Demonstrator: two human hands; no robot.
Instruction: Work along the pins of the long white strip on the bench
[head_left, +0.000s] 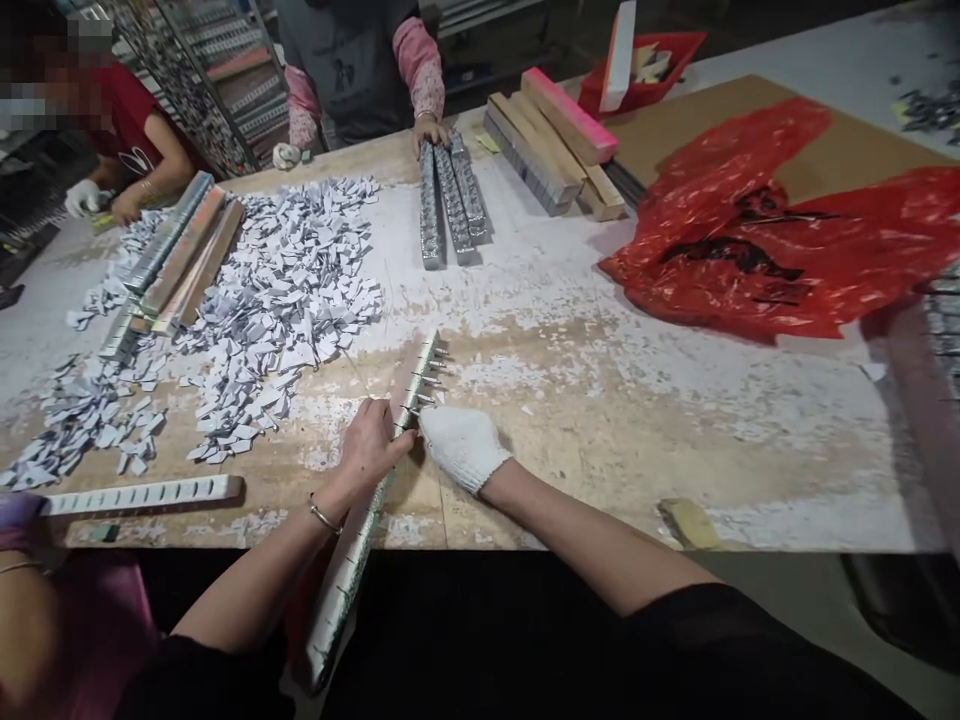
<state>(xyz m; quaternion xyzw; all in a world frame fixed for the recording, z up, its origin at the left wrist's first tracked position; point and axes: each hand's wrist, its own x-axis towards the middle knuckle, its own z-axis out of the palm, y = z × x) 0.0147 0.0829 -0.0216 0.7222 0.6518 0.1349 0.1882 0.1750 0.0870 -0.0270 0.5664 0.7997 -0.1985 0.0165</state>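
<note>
readable text: none | bench (675,440): no lettering or numbers legible | long slotted strip (360,540) at near edge: no markings legible | red plastic bag (757,240) toward far right corner: dark patches, no words | small white pieces (285,290) at left: too small to tell

workshop; paint-worn bench (600,400), stacked wooden bars (555,150), metal racks (217,70)

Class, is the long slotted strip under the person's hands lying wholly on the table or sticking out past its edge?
Sticking out: the long slotted strip overhangs the wooden table, its near end beyond the edge.
</note>
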